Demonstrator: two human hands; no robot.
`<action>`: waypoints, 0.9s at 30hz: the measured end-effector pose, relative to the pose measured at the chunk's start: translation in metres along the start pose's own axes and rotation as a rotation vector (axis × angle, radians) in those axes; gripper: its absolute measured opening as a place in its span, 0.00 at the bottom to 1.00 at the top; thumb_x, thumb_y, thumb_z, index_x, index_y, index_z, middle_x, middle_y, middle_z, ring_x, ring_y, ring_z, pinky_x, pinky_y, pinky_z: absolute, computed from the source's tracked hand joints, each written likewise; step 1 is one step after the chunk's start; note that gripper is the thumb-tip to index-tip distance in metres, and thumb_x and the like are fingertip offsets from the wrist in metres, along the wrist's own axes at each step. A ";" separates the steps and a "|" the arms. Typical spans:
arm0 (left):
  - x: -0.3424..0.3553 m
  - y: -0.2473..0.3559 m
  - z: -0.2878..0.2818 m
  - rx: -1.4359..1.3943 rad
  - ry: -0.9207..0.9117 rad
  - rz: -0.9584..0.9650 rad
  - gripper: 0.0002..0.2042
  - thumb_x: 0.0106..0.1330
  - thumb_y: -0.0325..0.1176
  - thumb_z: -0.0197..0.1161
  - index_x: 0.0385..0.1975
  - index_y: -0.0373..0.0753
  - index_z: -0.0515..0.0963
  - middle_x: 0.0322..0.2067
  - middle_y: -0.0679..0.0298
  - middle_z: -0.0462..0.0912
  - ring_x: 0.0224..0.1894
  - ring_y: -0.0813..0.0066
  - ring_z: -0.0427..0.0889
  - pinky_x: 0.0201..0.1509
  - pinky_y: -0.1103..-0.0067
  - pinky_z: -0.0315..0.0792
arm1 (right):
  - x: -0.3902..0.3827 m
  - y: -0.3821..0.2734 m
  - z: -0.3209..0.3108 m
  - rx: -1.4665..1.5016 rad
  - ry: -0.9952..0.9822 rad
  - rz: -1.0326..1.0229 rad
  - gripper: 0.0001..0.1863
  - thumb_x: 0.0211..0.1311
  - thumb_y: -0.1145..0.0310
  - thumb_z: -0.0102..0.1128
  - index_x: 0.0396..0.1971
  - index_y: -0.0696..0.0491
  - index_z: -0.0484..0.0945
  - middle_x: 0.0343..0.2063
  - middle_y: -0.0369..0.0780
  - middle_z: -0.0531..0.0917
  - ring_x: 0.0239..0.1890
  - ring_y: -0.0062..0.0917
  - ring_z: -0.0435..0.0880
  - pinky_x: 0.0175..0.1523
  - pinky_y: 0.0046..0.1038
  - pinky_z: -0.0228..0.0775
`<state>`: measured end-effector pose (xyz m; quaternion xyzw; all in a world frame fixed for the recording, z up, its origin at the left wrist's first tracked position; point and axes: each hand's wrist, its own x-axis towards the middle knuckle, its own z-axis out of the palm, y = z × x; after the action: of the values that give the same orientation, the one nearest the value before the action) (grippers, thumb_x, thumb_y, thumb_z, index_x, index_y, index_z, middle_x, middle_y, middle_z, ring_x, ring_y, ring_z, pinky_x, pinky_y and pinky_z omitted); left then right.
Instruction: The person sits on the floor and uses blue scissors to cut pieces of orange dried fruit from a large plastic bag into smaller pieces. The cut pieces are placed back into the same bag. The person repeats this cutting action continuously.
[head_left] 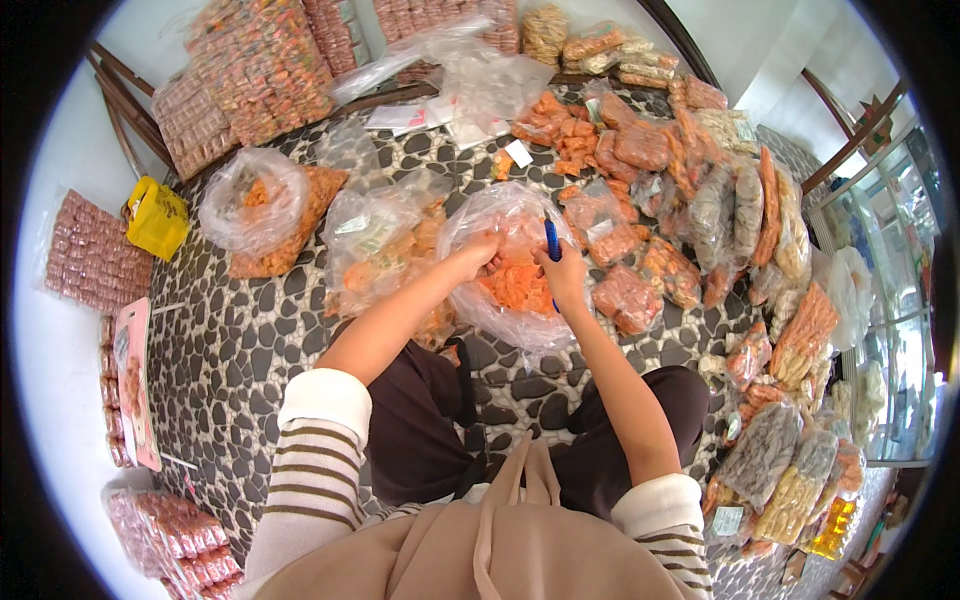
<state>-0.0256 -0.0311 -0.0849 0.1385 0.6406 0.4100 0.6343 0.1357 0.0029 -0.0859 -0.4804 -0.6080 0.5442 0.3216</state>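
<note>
I sit on a pebble-patterned floor with a large clear plastic bag of orange snack pieces open in front of me. My left hand reaches into the bag's mouth, fingers curled at the pieces; whether it grips any is hidden. My right hand rests at the bag's right edge and holds a blue pen-like tool upright.
Two more big bags of orange snacks lie to the left. Many small sealed snack packets spread to the right and far side. Stacks of pink packets line the left wall, beside a yellow bag. A glass cabinet stands right.
</note>
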 end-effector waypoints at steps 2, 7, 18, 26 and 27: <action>-0.005 0.002 0.004 0.114 0.131 0.075 0.17 0.61 0.51 0.52 0.36 0.42 0.65 0.21 0.71 0.65 0.17 0.85 0.63 0.16 0.90 0.60 | 0.001 -0.004 -0.004 0.085 -0.016 0.049 0.08 0.49 0.71 0.61 0.26 0.61 0.76 0.18 0.39 0.80 0.15 0.17 0.76 0.20 0.19 0.64; -0.014 -0.002 0.003 0.375 0.120 0.378 0.15 0.61 0.47 0.55 0.40 0.43 0.68 0.26 0.70 0.70 0.24 0.83 0.68 0.27 0.85 0.66 | 0.005 -0.005 -0.008 0.038 0.002 0.018 0.09 0.52 0.69 0.60 0.28 0.61 0.76 0.19 0.38 0.80 0.15 0.16 0.75 0.20 0.18 0.64; -0.022 -0.009 -0.077 1.464 0.781 0.636 0.08 0.56 0.31 0.54 0.33 0.39 0.75 0.32 0.56 0.77 0.34 0.63 0.77 0.34 0.70 0.73 | 0.028 0.061 -0.046 0.058 -0.065 0.205 0.12 0.57 0.65 0.53 0.32 0.59 0.76 0.20 0.39 0.80 0.13 0.18 0.75 0.17 0.19 0.63; -0.012 -0.022 -0.071 1.412 0.916 0.782 0.11 0.52 0.29 0.57 0.36 0.38 0.68 0.36 0.55 0.67 0.34 0.58 0.75 0.34 0.68 0.72 | 0.027 0.129 -0.095 -0.199 0.045 0.374 0.13 0.59 0.62 0.48 0.32 0.57 0.74 0.16 0.44 0.77 0.12 0.27 0.76 0.17 0.28 0.67; -0.007 -0.025 -0.055 1.377 0.798 0.979 0.11 0.51 0.30 0.58 0.34 0.40 0.68 0.35 0.56 0.68 0.33 0.58 0.75 0.33 0.69 0.71 | 0.025 0.137 -0.102 -0.288 0.016 0.351 0.14 0.59 0.61 0.48 0.32 0.58 0.74 0.16 0.45 0.77 0.12 0.29 0.76 0.19 0.30 0.68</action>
<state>-0.0665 -0.0706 -0.1055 0.5872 0.7833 0.1790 -0.0978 0.2526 0.0547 -0.2022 -0.6241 -0.5839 0.4956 0.1548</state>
